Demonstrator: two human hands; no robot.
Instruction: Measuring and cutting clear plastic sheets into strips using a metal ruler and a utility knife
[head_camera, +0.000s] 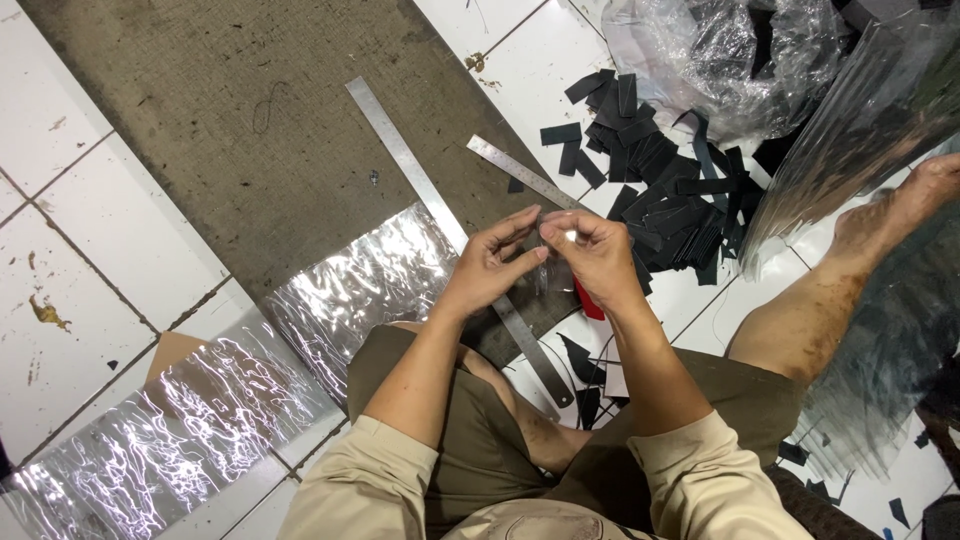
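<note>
My left hand and my right hand meet in front of me over the floor. Together their fingertips pinch a small clear plastic piece, thin and hard to make out. Just beyond my right hand lies a heap of black rectangular strips. A red-handled tool shows under my right wrist. A long steel ruler runs diagonally under my left hand, and a shorter steel ruler lies beside it.
A grey-brown mat covers the white tiled floor. A long shiny plastic sheet stretches to the lower left. A crumpled clear bag sits at the top right. My bare foot rests near more clear film.
</note>
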